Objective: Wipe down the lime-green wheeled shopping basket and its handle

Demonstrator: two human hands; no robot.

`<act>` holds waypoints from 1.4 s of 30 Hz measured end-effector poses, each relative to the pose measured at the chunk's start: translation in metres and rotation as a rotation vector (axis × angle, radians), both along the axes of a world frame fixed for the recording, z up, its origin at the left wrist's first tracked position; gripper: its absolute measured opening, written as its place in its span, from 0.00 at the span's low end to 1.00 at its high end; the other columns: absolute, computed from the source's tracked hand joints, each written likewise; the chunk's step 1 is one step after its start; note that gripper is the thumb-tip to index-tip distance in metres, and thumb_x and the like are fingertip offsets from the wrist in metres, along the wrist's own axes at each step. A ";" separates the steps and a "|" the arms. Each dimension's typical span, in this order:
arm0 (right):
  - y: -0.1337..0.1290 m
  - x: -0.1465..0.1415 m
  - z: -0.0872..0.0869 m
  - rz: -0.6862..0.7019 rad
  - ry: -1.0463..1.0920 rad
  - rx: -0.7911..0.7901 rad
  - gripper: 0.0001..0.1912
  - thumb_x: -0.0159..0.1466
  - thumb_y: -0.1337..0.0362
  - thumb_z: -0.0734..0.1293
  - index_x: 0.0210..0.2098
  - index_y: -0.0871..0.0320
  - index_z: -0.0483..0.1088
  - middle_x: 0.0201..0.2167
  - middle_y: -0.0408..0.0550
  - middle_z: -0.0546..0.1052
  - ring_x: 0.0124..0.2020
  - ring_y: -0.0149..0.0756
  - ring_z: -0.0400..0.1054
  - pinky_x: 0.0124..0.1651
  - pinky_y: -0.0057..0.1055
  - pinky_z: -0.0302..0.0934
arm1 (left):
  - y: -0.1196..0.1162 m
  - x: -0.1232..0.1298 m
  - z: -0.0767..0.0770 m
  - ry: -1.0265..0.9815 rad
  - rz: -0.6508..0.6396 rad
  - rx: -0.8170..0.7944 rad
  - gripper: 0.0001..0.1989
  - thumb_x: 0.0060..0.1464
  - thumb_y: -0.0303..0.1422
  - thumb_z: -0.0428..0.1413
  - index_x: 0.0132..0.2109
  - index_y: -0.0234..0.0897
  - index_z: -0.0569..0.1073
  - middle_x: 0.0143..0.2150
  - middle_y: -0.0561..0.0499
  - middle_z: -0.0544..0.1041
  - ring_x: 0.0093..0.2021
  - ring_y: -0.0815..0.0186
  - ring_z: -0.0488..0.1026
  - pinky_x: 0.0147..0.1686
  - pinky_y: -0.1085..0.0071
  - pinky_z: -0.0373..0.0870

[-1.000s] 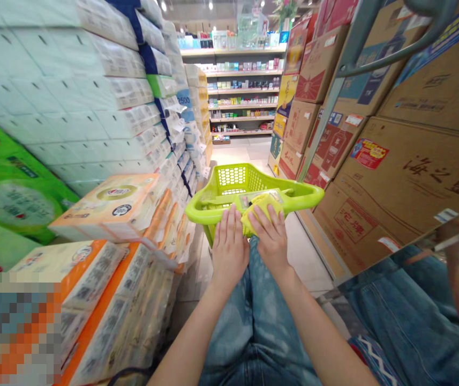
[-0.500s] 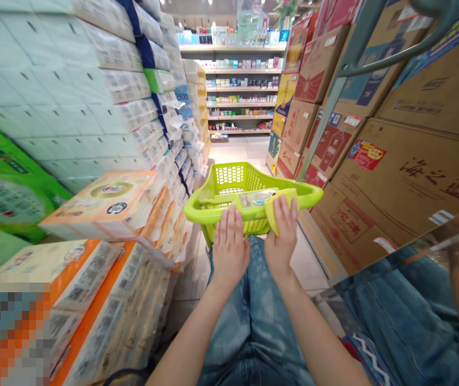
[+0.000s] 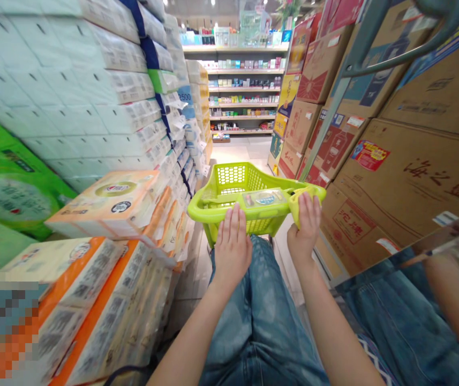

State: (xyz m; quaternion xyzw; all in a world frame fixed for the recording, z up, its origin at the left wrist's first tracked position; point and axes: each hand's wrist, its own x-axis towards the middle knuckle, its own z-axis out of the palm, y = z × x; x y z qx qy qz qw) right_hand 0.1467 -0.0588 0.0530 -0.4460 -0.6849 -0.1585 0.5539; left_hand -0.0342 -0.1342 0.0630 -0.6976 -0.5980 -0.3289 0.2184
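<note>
A lime-green shopping basket (image 3: 233,215) with perforated walls stands in front of my knees. My left hand (image 3: 233,244) rests on the middle of its near rim, the fingers straight and side by side, with nothing visible in them. At the right part of the rim, my right hand (image 3: 305,228) presses a yellow cloth (image 3: 295,208) against the green plastic. The folded handle (image 3: 265,199), with a clear label on it, lies along the near side of the basket.
Stacked tissue packs (image 3: 104,206) line the left side. Cardboard boxes (image 3: 426,177) rise on the right, beside a grey metal post with a handle (image 3: 328,128). A mirror-like panel (image 3: 406,305) reflects my legs at the lower right. Stocked shelves (image 3: 245,88) stand ahead.
My right hand and the yellow cloth have slid right along the rim, uncovering more of the handle's label. My left hand keeps its place on the rim.
</note>
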 end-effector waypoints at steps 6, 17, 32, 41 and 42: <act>-0.003 0.000 0.012 -0.047 0.145 -0.087 0.46 0.52 0.79 0.53 0.70 0.53 0.53 0.70 0.45 0.59 0.74 0.43 0.42 0.72 0.56 0.45 | 0.000 0.005 0.000 -0.019 0.011 0.003 0.39 0.60 0.27 0.49 0.73 0.27 0.40 0.73 0.34 0.54 0.74 0.53 0.46 0.69 0.54 0.53; -0.045 -0.072 0.011 0.221 -0.128 -0.086 0.35 0.65 0.76 0.52 0.69 0.48 0.55 0.66 0.45 0.67 0.73 0.39 0.44 0.73 0.54 0.44 | -0.001 -0.005 -0.003 0.000 0.007 0.007 0.34 0.61 0.27 0.47 0.72 0.27 0.48 0.72 0.34 0.55 0.74 0.54 0.45 0.69 0.53 0.54; -0.028 -0.035 0.026 0.115 0.034 -0.160 0.43 0.55 0.79 0.53 0.69 0.53 0.56 0.68 0.46 0.63 0.74 0.40 0.43 0.73 0.55 0.42 | 0.000 0.004 -0.001 -0.008 0.018 0.003 0.39 0.60 0.28 0.50 0.73 0.25 0.41 0.72 0.32 0.55 0.74 0.52 0.46 0.68 0.52 0.55; -0.022 -0.029 0.033 0.168 -0.124 -0.148 0.38 0.60 0.79 0.53 0.67 0.52 0.60 0.66 0.48 0.66 0.70 0.40 0.51 0.72 0.51 0.44 | 0.001 -0.003 -0.001 0.000 0.004 0.030 0.36 0.63 0.28 0.46 0.73 0.29 0.41 0.72 0.35 0.56 0.73 0.55 0.49 0.68 0.54 0.55; -0.013 -0.014 0.037 0.122 -0.099 -0.157 0.38 0.58 0.79 0.54 0.66 0.53 0.62 0.65 0.49 0.67 0.69 0.41 0.54 0.71 0.52 0.45 | 0.001 -0.002 -0.001 -0.005 0.001 0.035 0.36 0.63 0.27 0.46 0.73 0.29 0.41 0.72 0.36 0.57 0.73 0.55 0.49 0.68 0.54 0.54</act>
